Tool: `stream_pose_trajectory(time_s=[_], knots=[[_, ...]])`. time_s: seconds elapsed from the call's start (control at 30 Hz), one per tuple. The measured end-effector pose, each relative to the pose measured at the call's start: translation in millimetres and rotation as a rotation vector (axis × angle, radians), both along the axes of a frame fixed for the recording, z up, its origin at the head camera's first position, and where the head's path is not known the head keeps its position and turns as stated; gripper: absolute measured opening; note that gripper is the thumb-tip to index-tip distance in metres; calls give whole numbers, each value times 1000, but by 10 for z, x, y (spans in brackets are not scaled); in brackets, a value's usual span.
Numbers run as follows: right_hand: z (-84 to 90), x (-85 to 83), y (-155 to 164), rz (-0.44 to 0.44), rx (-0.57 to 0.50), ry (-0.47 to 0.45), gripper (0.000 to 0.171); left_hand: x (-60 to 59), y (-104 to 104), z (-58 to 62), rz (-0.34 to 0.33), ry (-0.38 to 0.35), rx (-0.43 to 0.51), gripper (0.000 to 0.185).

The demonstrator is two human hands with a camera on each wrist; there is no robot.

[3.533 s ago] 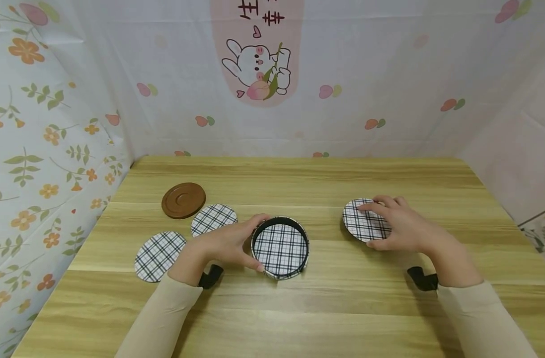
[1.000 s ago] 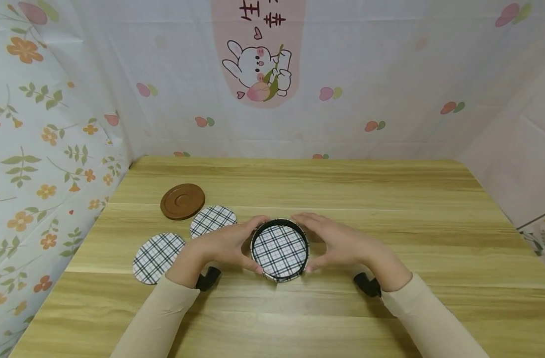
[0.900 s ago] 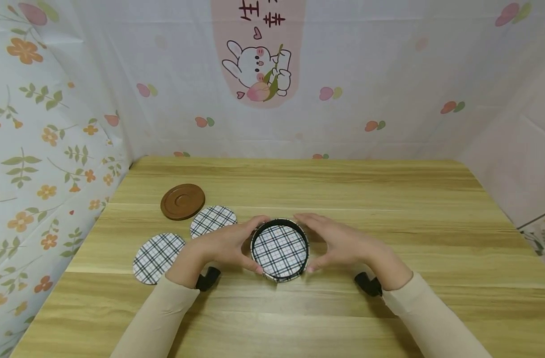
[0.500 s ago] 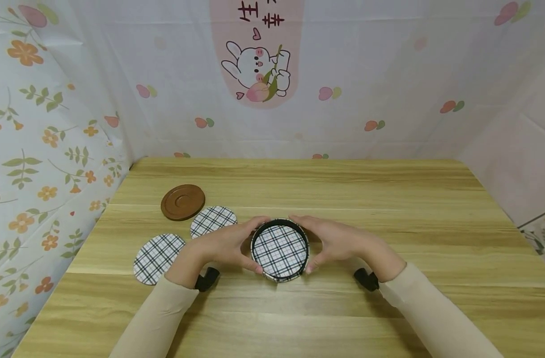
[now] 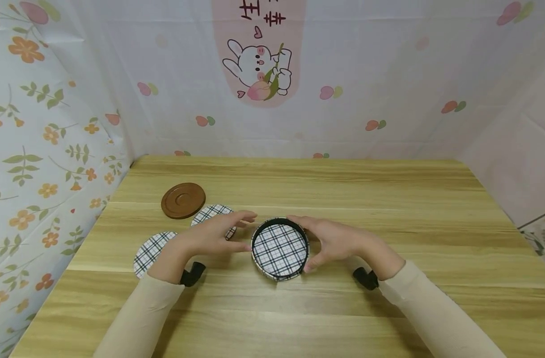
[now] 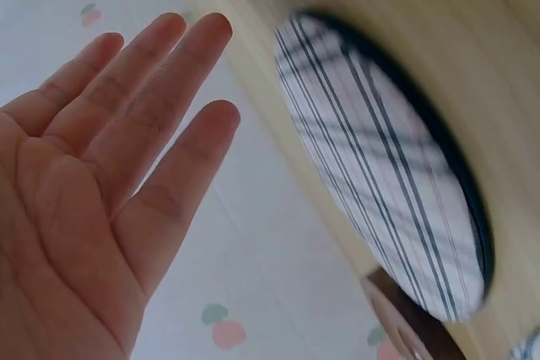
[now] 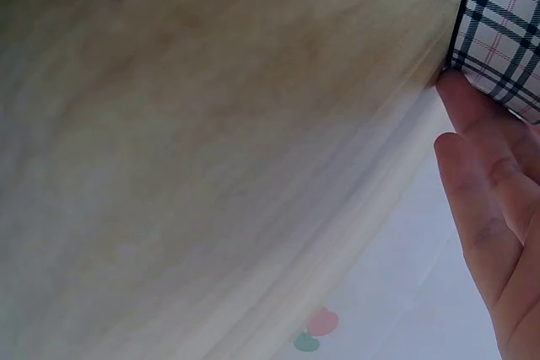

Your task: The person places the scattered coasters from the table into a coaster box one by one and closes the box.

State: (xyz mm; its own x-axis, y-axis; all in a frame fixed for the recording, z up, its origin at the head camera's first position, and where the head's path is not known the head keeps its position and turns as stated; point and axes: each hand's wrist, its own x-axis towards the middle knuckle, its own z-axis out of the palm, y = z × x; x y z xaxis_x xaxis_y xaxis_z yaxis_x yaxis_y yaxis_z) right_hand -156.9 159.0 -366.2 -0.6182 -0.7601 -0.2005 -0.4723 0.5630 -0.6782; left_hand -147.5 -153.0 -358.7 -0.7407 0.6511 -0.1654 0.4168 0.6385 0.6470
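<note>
A round, open-topped coaster holder [image 5: 280, 251] with plaid sides and a black inner wall stands mid-table, a plaid disc showing inside it. My right hand [image 5: 337, 243] grips it from the right, thumb at the near side and fingers round the far side. In the right wrist view, fingertips touch the holder's plaid wall [image 7: 506, 31]. My left hand [image 5: 209, 238] hovers just left of the holder, fingers extended and holding nothing. Beneath and beside that hand lie two plaid round coasters, the far coaster [image 5: 211, 211] and the near coaster [image 5: 151, 251], both partly covered by the hand and wrist.
A brown round wooden disc [image 5: 183, 200] with a ringed centre lies behind the coasters. The wood-grain table [image 5: 388, 189] backs onto a printed cloth [image 5: 366, 74], with a floral cloth [image 5: 53, 149] hanging at the left. Each wrist carries a black camera mount.
My right hand left the right side with a plaid coaster, no longer seen there, and took hold of the holder. My left hand has just let go of the holder and moved left.
</note>
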Motion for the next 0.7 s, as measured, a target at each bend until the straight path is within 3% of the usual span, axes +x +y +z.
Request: stream_pose_trajectory(time_s=[0.2,0.4,0.7], knots=[[9,-1,15,4,15,0,114,-19,-203,39,41,86,-31,67],[-2,11,10,-7,23,-21,114,-34,-409,54,77,195,-139,63],[0,5,6,0,21,-14,115,-160,-558,25,93,162,-200,80]])
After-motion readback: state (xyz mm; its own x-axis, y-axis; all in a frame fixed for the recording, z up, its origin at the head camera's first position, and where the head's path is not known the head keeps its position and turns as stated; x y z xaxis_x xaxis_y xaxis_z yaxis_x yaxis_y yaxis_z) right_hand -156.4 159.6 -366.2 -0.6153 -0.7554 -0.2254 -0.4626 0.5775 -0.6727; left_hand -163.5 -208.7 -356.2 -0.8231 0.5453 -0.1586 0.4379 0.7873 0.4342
